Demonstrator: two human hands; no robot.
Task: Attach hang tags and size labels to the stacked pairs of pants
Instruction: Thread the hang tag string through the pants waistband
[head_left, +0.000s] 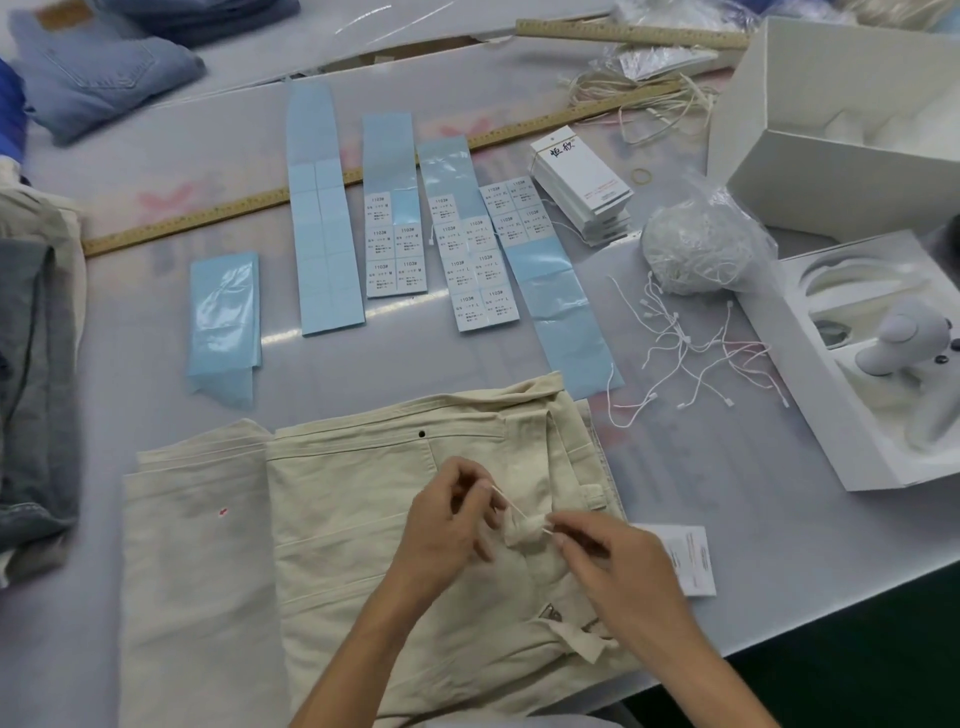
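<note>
From the head view, cream pants lay folded on the surface, their near edge cut off. The left hand and right hand each pinched an end of a thin string through a belt loop. A hang tag lay partly hidden behind the right hand; its print was unreadable.

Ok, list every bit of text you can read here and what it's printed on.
"1103#": top line of each white size sticker on the blue backing strips; the lines beneath are too small.
Hang tag stack: brush-style characters, unreadable.
Loose tag by the right hand: blurred.
Rulers: numbers illegible.
</note>
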